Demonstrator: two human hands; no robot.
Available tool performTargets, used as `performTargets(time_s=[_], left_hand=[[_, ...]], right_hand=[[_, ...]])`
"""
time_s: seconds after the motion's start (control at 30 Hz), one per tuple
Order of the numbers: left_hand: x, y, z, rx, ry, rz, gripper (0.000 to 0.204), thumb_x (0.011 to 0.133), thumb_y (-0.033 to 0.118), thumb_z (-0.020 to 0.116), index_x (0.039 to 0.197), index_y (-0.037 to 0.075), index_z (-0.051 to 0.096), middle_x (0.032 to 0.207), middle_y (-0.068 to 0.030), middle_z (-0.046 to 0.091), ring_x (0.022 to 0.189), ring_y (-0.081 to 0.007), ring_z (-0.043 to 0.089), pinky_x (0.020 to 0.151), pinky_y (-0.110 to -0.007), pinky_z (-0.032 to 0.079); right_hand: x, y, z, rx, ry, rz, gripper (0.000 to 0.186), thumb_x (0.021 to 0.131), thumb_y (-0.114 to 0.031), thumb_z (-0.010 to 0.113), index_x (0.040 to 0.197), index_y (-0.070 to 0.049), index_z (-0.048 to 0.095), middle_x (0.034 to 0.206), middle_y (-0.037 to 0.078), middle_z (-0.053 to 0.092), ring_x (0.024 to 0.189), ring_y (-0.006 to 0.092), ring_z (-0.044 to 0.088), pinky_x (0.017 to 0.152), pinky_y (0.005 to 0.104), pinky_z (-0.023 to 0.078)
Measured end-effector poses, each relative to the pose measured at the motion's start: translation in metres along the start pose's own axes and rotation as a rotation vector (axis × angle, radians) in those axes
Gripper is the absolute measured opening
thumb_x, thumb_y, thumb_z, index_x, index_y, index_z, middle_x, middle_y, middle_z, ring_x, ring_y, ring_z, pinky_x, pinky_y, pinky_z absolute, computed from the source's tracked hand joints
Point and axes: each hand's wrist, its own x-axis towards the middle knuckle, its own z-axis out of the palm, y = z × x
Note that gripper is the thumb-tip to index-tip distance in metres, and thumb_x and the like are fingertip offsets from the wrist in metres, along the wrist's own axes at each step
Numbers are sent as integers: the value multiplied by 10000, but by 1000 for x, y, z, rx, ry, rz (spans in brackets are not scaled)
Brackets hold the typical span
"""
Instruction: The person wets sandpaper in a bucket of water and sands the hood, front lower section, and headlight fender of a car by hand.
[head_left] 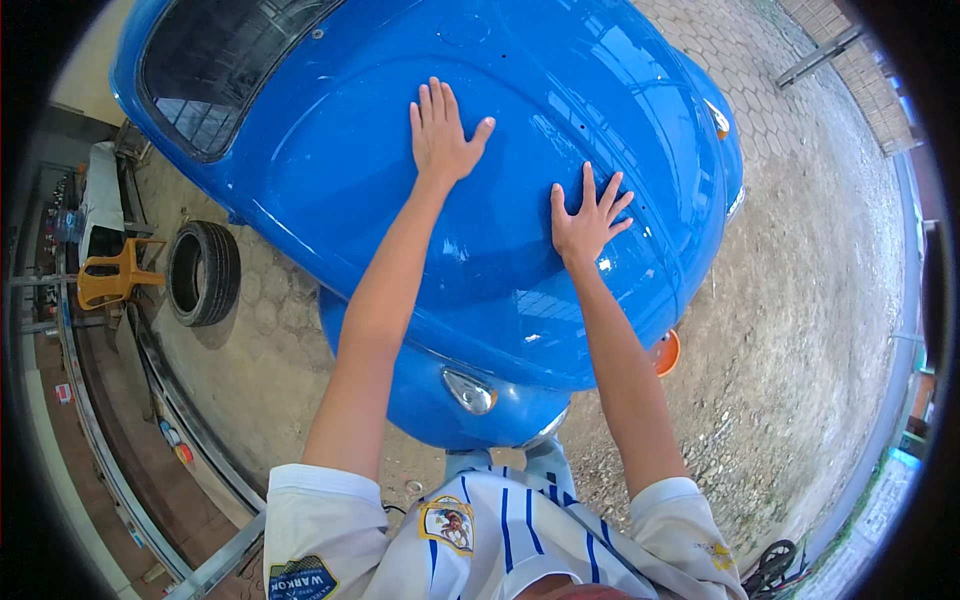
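Both my arms reach forward over the glossy blue hood (490,270) of a car with rounded body lines. Palm down, my left hand (443,140) lies on the panel with its fingers stretched out and the thumb apart. My right hand (588,220) rests flat on the same panel, nearer to its right edge, fingers spread. Neither hand holds anything. Small dark holes dot the paint beyond my right hand. A clear-lensed lamp (470,391) sits on the near fender, and the dark windshield (215,70) is at the upper left.
A loose tire (203,273) stands on the ground to the left, beside a yellow plastic chair (118,272). An orange basin (665,353) shows partly past the car's right edge. Paving and gravel surround the car. A metal post (820,57) is at the upper right.
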Motion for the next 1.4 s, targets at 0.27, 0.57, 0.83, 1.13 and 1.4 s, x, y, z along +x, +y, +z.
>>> performTargets(time_s=[0.27,0.57,0.83,1.13,1.4], left_hand=[[-85,31,-40,-84,-265,163,991,993,638,539,1636,-61,258,1715,-274,232,1602,-414,210,1296,-550,147],[-87,-6,-30,-52,-95,22,935,995,598,565,1625,-43,309,1705,-251,283,1589,-416,249,1284,-560,178],[-109,-72,-74,53,-111,-181,952,990,609,578,1634,-33,296,1711,-258,264,1594,-436,219,1282,-579,152],[-180,-99,-108,44,-157,-183,967,996,616,572,1645,-33,266,1723,-247,236,1611,-409,186,1290,-569,131],[-98,-161,-88,69,26,-162,910,1016,613,536,1638,-11,305,1716,-234,266,1597,-422,218,1287,-577,147]], right_hand=[[-1,-2,-1,26,44,-22,731,956,-665,595,1608,-372,444,1773,136,134,1608,496,41,1212,762,53],[0,2,3,35,53,-57,766,935,-660,618,1612,-348,444,1761,172,154,1590,538,67,1196,785,68],[-1,2,2,18,42,-54,749,955,-663,598,1620,-365,427,1766,166,144,1601,514,60,1200,782,56],[-3,0,-1,8,24,-52,731,985,-670,554,1632,-366,402,1759,183,153,1596,523,67,1202,781,64],[0,1,1,-44,9,-30,739,985,-700,533,1634,-375,395,1761,173,153,1595,523,73,1202,779,78]])
